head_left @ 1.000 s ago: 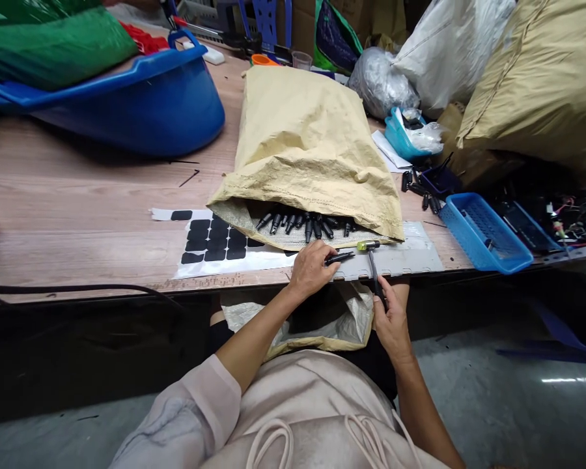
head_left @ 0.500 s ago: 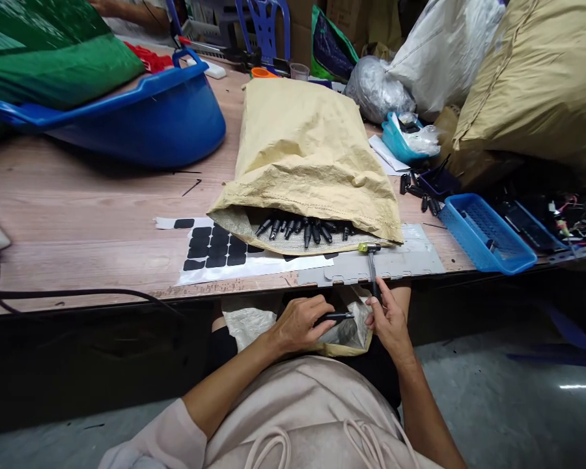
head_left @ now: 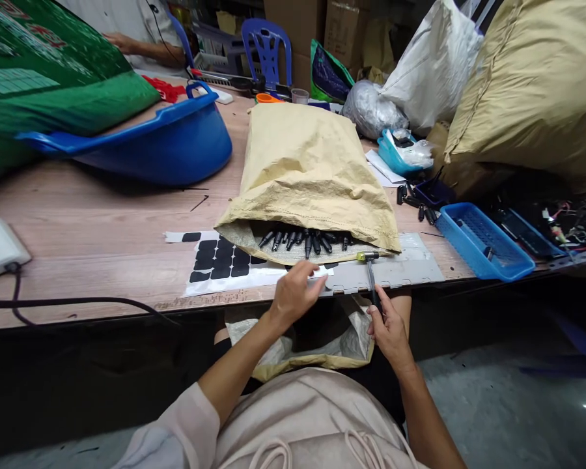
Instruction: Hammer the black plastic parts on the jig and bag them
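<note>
My right hand (head_left: 389,326) grips the black handle of a small hammer (head_left: 371,273), whose head has a yellow-green face and a dark one. The hammer head lies over the table's front edge. My left hand (head_left: 295,294) is raised at the table edge, thumb apart from the curved fingers, with nothing visible in it. Just beyond it, black pen-like tubes (head_left: 316,243) with tapered tips poke out of the mouth of a tan woven sack (head_left: 303,150) lying on the table. On my lap a second sack (head_left: 317,360) gapes open; its inside is dark.
A sheet with black stickers (head_left: 219,257) and a grey metal plate (head_left: 410,267) lie under the sack mouth. Left stand a blue basin (head_left: 176,150) and a white box (head_left: 0,247) with a cable. Right is a blue basket (head_left: 483,241). Another person's arm (head_left: 146,49) shows behind.
The black pen-like tube has left my left hand, and that hand has moved up from the lap sack towards the tan sack's mouth. My right hand still holds the hammer.
</note>
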A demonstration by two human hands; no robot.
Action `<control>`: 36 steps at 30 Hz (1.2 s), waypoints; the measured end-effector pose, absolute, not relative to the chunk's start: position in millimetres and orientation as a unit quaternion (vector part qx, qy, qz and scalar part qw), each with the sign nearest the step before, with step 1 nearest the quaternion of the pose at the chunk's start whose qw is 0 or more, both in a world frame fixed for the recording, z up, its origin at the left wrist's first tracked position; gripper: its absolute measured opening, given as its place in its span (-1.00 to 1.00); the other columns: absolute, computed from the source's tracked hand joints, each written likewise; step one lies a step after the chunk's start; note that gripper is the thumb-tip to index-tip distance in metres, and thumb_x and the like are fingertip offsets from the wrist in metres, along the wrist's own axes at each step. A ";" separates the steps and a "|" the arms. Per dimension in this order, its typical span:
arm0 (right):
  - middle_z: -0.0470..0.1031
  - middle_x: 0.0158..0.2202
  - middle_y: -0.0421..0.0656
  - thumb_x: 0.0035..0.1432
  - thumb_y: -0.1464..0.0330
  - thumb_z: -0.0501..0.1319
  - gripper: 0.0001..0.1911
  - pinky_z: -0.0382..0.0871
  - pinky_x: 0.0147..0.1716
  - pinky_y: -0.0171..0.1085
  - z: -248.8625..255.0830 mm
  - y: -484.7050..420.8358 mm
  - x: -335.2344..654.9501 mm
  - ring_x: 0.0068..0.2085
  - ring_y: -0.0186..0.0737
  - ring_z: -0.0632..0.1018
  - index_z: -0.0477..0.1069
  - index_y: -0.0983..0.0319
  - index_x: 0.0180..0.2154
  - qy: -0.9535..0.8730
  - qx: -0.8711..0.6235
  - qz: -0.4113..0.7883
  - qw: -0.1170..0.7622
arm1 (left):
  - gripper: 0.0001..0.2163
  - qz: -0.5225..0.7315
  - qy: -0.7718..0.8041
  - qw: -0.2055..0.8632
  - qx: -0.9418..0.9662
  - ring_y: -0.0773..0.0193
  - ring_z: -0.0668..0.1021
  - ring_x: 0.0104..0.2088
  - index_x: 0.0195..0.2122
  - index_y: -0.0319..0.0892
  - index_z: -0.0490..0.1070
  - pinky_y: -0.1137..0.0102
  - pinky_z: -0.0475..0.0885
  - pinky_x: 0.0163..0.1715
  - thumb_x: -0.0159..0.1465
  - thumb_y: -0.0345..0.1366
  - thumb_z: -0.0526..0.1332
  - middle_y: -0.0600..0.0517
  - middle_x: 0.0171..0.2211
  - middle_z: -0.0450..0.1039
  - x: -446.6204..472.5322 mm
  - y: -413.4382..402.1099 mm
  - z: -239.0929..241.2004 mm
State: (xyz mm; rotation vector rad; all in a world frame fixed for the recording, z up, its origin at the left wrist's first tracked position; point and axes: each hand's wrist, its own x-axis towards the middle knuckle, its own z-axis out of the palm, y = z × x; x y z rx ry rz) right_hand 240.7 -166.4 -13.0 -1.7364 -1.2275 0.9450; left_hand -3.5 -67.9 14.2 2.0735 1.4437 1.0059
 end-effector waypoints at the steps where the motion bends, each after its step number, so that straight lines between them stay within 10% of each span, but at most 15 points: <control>1: 0.63 -0.23 -0.12 0.37 0.11 0.13 -0.25 0.46 -0.61 -0.35 -14.2 -166.3 240.5 -0.60 -0.35 0.47 0.10 0.19 0.49 -0.486 -0.685 0.370 0.397 | -0.86 0.361 0.553 0.189 0.727 0.24 0.56 -0.28 -0.17 -0.15 0.51 0.39 0.45 -0.25 0.36 -0.21 0.27 -0.01 -0.25 0.54 -3.0 -52.9 20.6; 20: 0.63 -0.29 -0.16 0.35 0.15 0.12 -0.32 0.53 -0.50 -0.33 -22.9 -166.4 240.0 -0.57 -0.33 0.48 0.25 0.21 0.42 -0.524 -0.664 0.323 0.425 | -0.90 0.283 0.630 0.180 0.700 0.11 0.59 -0.15 -0.16 -0.12 0.51 0.29 0.48 -0.15 0.31 -0.33 0.27 -0.04 -0.14 0.55 -27.7 -37.3 25.1; 30: 0.52 0.22 0.03 0.35 0.16 0.21 -0.41 0.41 0.28 0.00 -29.6 -159.6 243.2 0.24 0.01 0.52 0.39 0.20 0.33 -0.581 -0.663 0.192 0.431 | -0.85 0.306 0.495 0.264 0.769 0.22 0.58 -0.19 -0.12 -0.08 0.49 0.36 0.48 -0.19 0.29 -0.36 0.31 0.03 -0.14 0.53 15.9 -47.7 10.7; 36: 0.63 0.00 0.00 0.40 0.16 0.17 -0.39 0.63 -0.18 -0.21 -22.5 -170.2 238.4 -0.18 -0.17 0.65 0.31 0.21 0.38 -0.539 -0.645 0.275 0.467 | -0.87 0.282 0.547 0.257 0.745 0.27 0.57 -0.26 -0.15 -0.07 0.54 0.37 0.45 -0.20 0.28 -0.30 0.37 0.05 -0.14 0.55 22.6 -46.2 11.3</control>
